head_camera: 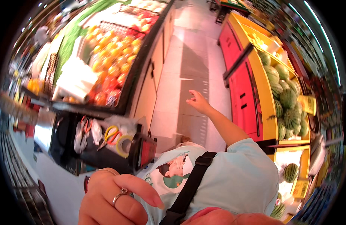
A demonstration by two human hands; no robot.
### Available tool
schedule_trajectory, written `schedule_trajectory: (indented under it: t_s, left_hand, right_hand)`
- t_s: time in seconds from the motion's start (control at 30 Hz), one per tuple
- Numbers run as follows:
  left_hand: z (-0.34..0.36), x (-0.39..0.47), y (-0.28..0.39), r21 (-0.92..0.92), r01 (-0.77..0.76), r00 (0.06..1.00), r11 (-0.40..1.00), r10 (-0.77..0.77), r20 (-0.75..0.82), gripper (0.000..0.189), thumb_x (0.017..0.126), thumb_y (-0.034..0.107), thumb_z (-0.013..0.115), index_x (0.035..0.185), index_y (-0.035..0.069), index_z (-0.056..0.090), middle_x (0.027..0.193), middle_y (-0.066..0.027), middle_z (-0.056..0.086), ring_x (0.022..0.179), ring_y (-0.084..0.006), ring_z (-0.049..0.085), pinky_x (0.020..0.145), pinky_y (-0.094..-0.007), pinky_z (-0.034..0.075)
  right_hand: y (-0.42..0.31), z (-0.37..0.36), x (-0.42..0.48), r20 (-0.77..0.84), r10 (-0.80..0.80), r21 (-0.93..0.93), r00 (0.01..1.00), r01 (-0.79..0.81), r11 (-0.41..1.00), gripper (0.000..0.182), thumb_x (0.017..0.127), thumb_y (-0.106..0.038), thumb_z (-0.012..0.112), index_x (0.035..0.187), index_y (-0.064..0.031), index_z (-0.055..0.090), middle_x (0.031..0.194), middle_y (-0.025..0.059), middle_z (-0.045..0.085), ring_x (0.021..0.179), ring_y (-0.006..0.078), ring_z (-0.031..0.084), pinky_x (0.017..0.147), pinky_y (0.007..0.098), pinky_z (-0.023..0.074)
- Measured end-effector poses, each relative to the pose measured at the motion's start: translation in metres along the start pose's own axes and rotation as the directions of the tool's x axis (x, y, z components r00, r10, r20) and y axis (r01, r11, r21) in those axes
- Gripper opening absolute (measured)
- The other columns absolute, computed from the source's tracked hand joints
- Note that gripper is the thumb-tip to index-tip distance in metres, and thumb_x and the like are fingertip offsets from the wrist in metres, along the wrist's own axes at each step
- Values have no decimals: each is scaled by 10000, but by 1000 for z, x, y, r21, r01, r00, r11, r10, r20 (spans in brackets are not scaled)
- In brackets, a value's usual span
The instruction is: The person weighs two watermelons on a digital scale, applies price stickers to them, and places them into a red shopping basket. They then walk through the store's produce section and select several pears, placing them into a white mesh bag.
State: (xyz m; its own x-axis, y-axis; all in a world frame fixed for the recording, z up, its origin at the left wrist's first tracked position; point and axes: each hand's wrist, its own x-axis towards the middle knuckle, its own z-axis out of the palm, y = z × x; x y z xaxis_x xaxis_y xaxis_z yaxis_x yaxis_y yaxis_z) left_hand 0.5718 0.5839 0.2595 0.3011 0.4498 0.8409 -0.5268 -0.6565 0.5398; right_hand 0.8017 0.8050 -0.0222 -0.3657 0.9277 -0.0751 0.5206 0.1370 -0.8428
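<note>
My right hand (197, 101) reaches out over the tiled aisle floor (194, 64). Its fingers are apart and nothing is in them. Close to the camera, at the lower left, is my left hand (116, 197), with bent fingers and a silver ring (119, 197); its palm is hidden, so whether it holds anything does not show. Beyond it stands a black tray (105, 161) holding yellow-handled scissors (109, 135), a roll of tape (124, 146) and plastic bags (97, 131). A black strap (194, 180) crosses my pale blue T-shirt (234, 168).
On the left, a black-rimmed produce stand (130, 92) bears orange and red fruit (113, 56) and a white roll (77, 78). A yellow and red display unit (244, 92) lines the right side, with several watermelons (288, 98) and yellow price signs (306, 104).
</note>
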Motion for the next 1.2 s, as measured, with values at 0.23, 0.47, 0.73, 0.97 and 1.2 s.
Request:
schedule_trajectory:
  t_s: [0.23,0.47,0.73,0.97,1.2]
  left_hand:
    - [14,79,-142,-239,-1,998,971,18,68,337,770,86,494,997,333,527,522,49,384,468,-99,344,681,-403,375]
    - [-36,126,-288,-171,45,980,984,-10,200,271,718,138,585,960,223,500,508,75,435,454,-100,390,706,-349,338]
    - [-158,82,-496,-151,354,802,923,-382,-459,170,772,57,470,937,20,492,643,-8,436,558,-108,395,739,-358,395]
    - [-244,196,-663,-135,542,785,829,-557,-271,216,784,62,520,988,-3,496,693,22,425,622,-62,405,604,-192,371]
    - [-280,332,-832,-225,790,591,571,-806,29,229,801,56,485,1027,24,495,724,49,432,660,-28,397,616,-167,358]
  right_hand:
    - [96,-113,-1,-247,69,-1,967,-71,997,538,743,-251,555,1175,-8,346,1154,166,386,904,217,500,788,313,403]
    - [198,-208,24,-337,145,6,930,-152,988,516,751,-208,561,1162,22,350,1137,170,405,869,194,524,779,303,406]
    - [215,-281,102,-59,369,383,928,-320,866,358,725,-188,584,1029,-18,502,959,127,524,837,199,530,730,297,420]
    - [39,-412,253,385,-822,336,420,766,549,356,660,-225,617,972,-70,542,772,20,518,726,204,500,690,307,376]
    - [19,-461,404,302,-829,-30,472,873,486,252,695,-178,524,920,-65,525,721,5,490,646,140,478,660,264,378]
